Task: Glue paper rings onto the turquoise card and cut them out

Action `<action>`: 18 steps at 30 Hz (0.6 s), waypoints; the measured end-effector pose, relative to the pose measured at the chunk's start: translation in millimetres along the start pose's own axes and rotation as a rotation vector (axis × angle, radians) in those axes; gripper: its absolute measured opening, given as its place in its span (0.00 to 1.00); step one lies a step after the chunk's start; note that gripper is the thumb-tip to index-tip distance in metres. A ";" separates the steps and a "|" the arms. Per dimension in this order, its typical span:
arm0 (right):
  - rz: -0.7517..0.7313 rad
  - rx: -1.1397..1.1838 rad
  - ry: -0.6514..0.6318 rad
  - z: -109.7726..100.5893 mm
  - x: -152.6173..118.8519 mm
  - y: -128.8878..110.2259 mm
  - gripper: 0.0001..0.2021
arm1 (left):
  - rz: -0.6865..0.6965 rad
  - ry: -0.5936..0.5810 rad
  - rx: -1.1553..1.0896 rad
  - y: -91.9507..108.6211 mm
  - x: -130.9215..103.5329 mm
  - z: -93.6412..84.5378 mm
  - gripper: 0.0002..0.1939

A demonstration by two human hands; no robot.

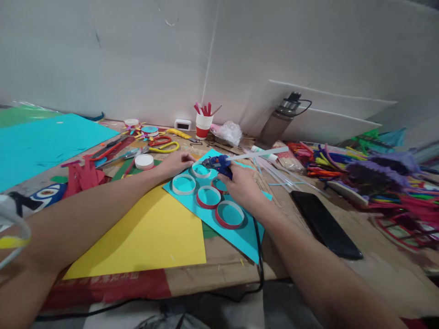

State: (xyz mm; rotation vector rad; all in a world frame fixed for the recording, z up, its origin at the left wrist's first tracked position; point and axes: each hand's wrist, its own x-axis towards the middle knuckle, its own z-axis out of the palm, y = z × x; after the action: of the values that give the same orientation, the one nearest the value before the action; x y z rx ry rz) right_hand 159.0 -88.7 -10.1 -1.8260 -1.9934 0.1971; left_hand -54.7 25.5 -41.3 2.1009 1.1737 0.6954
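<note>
Blue glue gun (pixel 219 163) near ring rims (pixel 206 206), seemingly tight.

This looks like a craft workspace: a glue gun (pixel 223 164), scissors (pixel 154 150), yellow paper (pixel 154 237) and bundled pipe cleaners (pixel 325 159) crowd a cardboard-topped table (pixel 195 279) against a plain grey wall (pixel 137 59).

Rings (pixel 229 224) are on a sheet (pixel 252 242) on the table (pixel 380 274), phone (pixel 325 224) to their right, scissors (pixel 163 150) beyond them left, cup (pixel 203 126) far back, left of the bottle (pixel 277 122).
</note>
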 end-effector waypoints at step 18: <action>0.061 0.060 -0.059 3.7 2.2 -2.9 0.10 | -0.060 0.074 0.024 3.3 1.0 4.3 0.10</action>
State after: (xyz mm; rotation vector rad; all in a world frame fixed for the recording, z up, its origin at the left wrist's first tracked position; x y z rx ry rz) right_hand 154.9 -86.2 -11.8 -1.8645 -1.9504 0.3288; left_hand -49.4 23.8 -41.6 2.0661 1.2865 0.7398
